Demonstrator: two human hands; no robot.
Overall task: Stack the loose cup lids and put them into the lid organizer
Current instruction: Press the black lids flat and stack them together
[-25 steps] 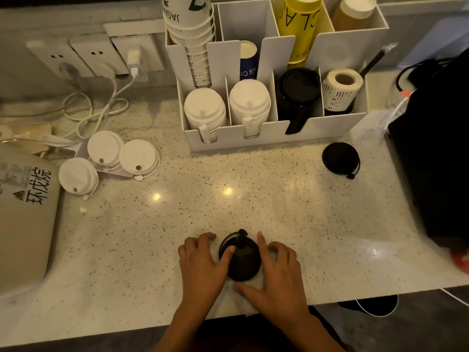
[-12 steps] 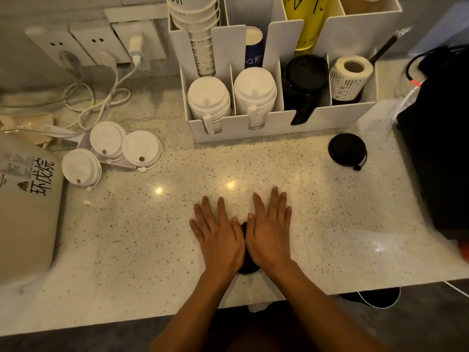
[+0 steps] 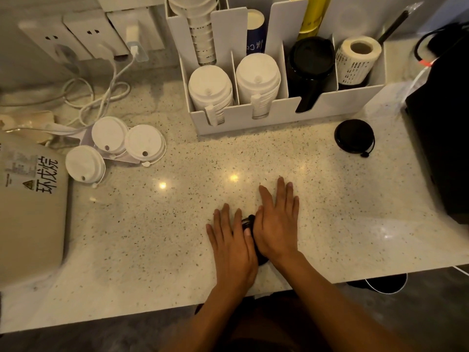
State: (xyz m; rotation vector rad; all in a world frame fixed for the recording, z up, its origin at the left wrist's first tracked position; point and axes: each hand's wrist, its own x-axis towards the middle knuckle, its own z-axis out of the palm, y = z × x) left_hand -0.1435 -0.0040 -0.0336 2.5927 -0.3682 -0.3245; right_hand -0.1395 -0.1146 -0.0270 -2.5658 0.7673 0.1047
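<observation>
— Two hands lie flat, fingers stretched out, on the near middle of the surface (image 3: 330, 199): the left hand (image 3: 232, 240) and right hand (image 3: 278, 224) side by side, pressing on a black lid stack (image 3: 250, 223) that barely shows between them. Neither hand grips anything.

— So what's left?

— Most of it, I'd judge. One loose black lid (image 3: 354, 135) sits far right, just in front of the lid organizer (image 3: 279, 113). Three white lids (image 3: 144, 143) lie scattered at far left by the cables. The organizer's front slots already hold white and black stacks.
</observation>
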